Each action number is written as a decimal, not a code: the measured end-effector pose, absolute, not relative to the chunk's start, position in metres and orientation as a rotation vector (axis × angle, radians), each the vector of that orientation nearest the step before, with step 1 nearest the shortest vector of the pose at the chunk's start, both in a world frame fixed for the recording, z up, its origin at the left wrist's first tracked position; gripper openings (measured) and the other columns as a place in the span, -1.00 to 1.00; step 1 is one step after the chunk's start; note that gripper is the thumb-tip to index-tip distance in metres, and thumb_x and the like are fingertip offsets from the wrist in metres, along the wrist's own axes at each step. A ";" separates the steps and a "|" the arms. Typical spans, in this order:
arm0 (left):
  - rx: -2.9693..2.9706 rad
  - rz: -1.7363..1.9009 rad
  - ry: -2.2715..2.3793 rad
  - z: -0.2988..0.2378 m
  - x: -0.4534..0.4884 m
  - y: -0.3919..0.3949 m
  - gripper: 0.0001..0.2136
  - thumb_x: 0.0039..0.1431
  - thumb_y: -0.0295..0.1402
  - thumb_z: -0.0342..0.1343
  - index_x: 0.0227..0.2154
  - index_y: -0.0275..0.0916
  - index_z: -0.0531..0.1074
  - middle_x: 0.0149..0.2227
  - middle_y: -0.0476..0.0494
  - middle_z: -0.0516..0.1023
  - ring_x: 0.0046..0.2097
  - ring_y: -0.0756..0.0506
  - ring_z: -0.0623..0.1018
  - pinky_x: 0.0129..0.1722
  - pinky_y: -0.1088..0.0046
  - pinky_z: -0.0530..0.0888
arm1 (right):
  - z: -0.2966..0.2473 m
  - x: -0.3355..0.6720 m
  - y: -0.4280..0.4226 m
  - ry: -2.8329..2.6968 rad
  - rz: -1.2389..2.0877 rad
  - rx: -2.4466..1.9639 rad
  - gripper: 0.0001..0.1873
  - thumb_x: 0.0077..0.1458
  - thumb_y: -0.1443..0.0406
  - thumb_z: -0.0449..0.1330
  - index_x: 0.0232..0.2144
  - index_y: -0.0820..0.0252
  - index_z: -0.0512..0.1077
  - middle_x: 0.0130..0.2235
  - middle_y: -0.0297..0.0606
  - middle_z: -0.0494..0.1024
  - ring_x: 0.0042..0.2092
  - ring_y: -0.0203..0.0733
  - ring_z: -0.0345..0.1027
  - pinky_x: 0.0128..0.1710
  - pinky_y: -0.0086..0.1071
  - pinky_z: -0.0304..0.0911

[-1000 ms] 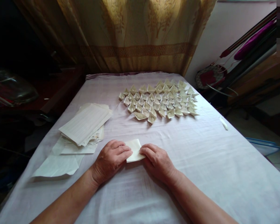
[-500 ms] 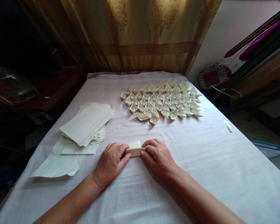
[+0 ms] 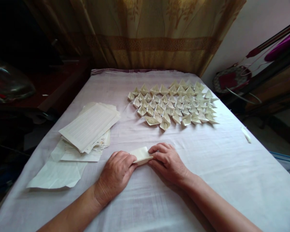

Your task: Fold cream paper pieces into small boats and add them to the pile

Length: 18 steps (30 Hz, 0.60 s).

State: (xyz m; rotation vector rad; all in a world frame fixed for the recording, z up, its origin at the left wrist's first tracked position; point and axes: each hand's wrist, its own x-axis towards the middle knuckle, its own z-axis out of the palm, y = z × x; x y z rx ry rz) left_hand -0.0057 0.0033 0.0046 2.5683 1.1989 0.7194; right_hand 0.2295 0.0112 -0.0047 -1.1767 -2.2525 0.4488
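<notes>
Between my hands is a small folded piece of pale paper (image 3: 141,154), its near edge turned up in a narrow strip. My left hand (image 3: 118,169) pinches its left end with the thumb in front and the fingers behind. At the right end, my right hand (image 3: 166,162) grips the paper between thumb and fingers. Beyond them lie several folded paper boats (image 3: 172,104) in close rows. To the left rests a stack of printed paper sheets (image 3: 89,127), with a loose crumpled sheet (image 3: 58,175) partly under it.
A white cloth (image 3: 207,193) covers the surface. Near its right edge lies a small white scrap (image 3: 246,134). A patterned curtain (image 3: 145,43) hangs behind. Dark red furniture (image 3: 62,87) with a clear plastic bag (image 3: 9,83) stands at the left.
The folded paper shows more of its top face, and its front strip looks slimmer and tilted. Both hands still grip its ends. The whole view has shifted slightly.
</notes>
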 end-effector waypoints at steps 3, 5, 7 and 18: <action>2.566 0.716 1.234 0.005 -0.004 0.001 -0.92 0.31 -0.42 -0.03 -0.31 -0.19 0.34 -0.38 -0.07 0.49 -0.30 -0.11 0.48 -0.24 0.34 0.41 | -0.002 0.223 0.011 -2.243 0.493 -1.232 -0.77 0.24 0.27 0.14 -0.46 0.14 0.47 -0.22 -0.24 0.56 -0.19 -0.16 0.36 -0.14 -0.21 0.16; 2.540 0.724 1.289 0.005 -0.003 0.002 -0.92 0.30 -0.39 -0.03 -0.32 -0.19 0.34 -0.39 -0.07 0.48 -0.32 -0.11 0.48 -0.27 0.34 0.41 | 0.000 0.218 0.010 -2.209 0.503 -1.285 -0.75 0.24 0.26 0.13 -0.49 0.14 0.45 -0.21 -0.23 0.55 -0.17 -0.15 0.35 -0.12 -0.21 0.16; 2.498 0.738 1.353 0.005 -0.002 0.003 -0.94 0.29 -0.38 -0.02 -0.27 -0.19 0.34 -0.39 -0.06 0.48 -0.33 -0.10 0.49 -0.30 0.35 0.41 | -0.001 0.214 0.009 -2.158 0.486 -1.332 -0.75 0.24 0.26 0.13 -0.49 0.14 0.44 -0.20 -0.22 0.54 -0.15 -0.14 0.34 -0.10 -0.20 0.15; 2.581 0.719 1.367 0.001 -0.001 0.007 -0.73 0.31 -0.43 -0.02 0.04 -0.22 0.36 -0.17 -0.19 0.51 -0.15 -0.15 0.50 -0.13 0.24 0.50 | -0.007 0.205 0.006 -2.003 0.401 -1.489 -0.80 0.14 0.29 0.21 -0.53 0.15 0.39 -0.25 -0.26 0.52 -0.18 -0.13 0.33 -0.13 -0.21 0.11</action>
